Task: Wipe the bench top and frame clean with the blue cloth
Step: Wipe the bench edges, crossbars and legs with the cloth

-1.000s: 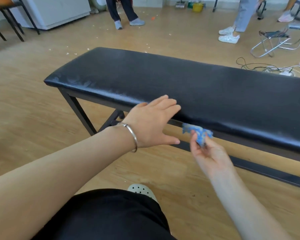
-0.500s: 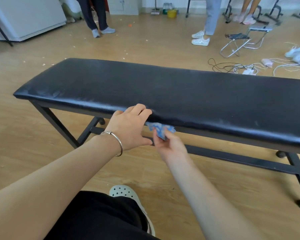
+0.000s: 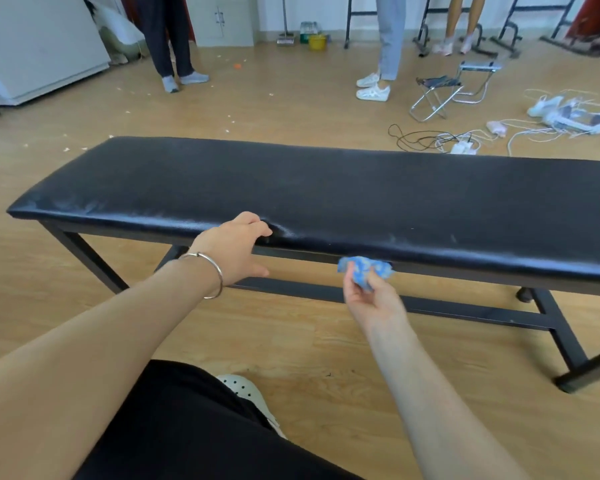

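Head view has the black padded bench top (image 3: 326, 188) lying across most of what I see, its vinyl glossy along the near edge, with pale smears at the left end and a few light specks toward the right. Under it runs the dark metal frame (image 3: 465, 310). My left hand (image 3: 234, 249) hooks its fingers over the near edge and presses a dent into the padding. My right hand (image 3: 374, 299) pinches the bunched blue cloth (image 3: 364, 270) in its fingertips, against the upper rail just below the cushion. My worry is the grip: with so little cloth held, it could drag free on the rail's edge and drop. Wadded this small, it may also cover too little and skip the underside. Leaning hard on the left hand could shift the bench on the smooth wood-look floor (image 3: 291, 109). Beyond the bench, a white cabinet (image 3: 39, 46) stands at far left. People's legs stand along the back, and a folding stool (image 3: 437, 95) sits to the right. Loose cables (image 3: 430, 138) trail beside a power strip (image 3: 461, 147), and pale crumbs (image 3: 66, 148) are scattered on the boards.
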